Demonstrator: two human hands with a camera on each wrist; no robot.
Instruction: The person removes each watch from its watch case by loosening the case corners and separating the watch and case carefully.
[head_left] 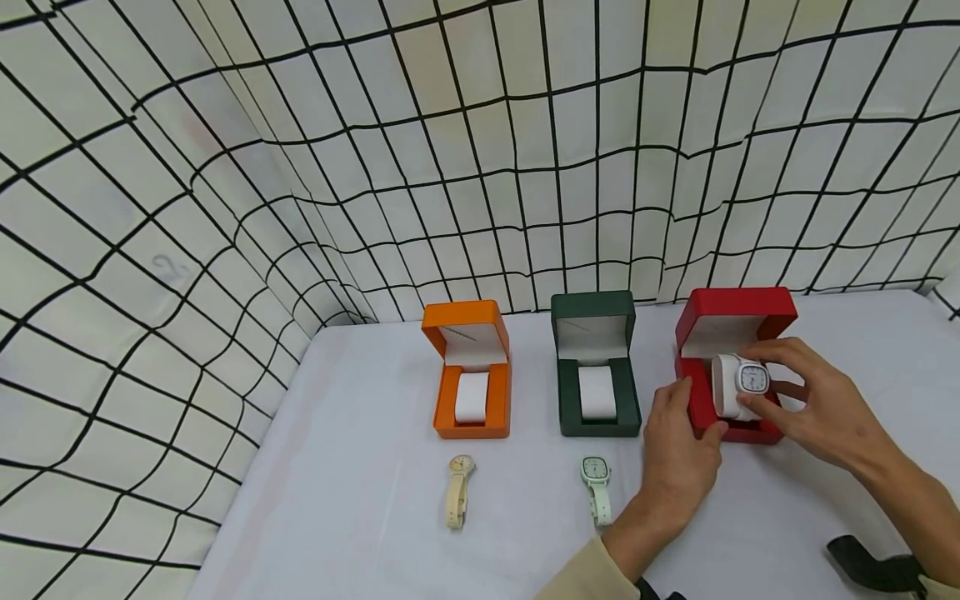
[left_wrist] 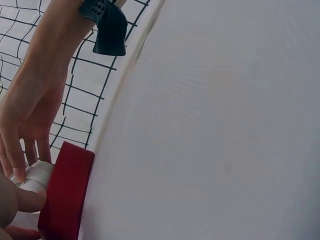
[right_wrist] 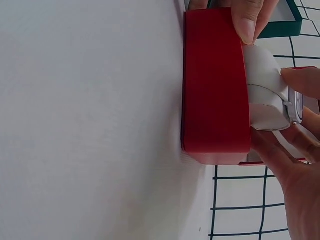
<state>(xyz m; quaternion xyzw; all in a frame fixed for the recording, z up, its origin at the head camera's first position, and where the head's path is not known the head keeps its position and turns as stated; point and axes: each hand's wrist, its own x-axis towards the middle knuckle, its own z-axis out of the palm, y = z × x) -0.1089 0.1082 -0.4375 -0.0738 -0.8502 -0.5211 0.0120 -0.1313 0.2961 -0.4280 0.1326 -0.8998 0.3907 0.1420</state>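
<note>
At the right of the head view, an open red watch box [head_left: 701, 408] stands with its lid raised. My right hand [head_left: 825, 408] holds a white watch [head_left: 752, 377] strapped round a white cushion [right_wrist: 262, 67], with thumb and fingers on either side. The cushion sits partly inside the box, its top above the red rim in the right wrist view. My left hand [head_left: 678, 454] grips the box's left wall, thumb at the front corner. The right hand's fingertips [left_wrist: 20, 175] show beside the cushion in the left wrist view.
To the left stand an open green box [head_left: 637, 408] and an open orange box [head_left: 500, 408], each with a white cushion. A pale green watch [head_left: 596, 471] and a cream-yellow watch [head_left: 457, 492] lie before them. Black wire grid [head_left: 517, 171] borders the white table [head_left: 337, 467].
</note>
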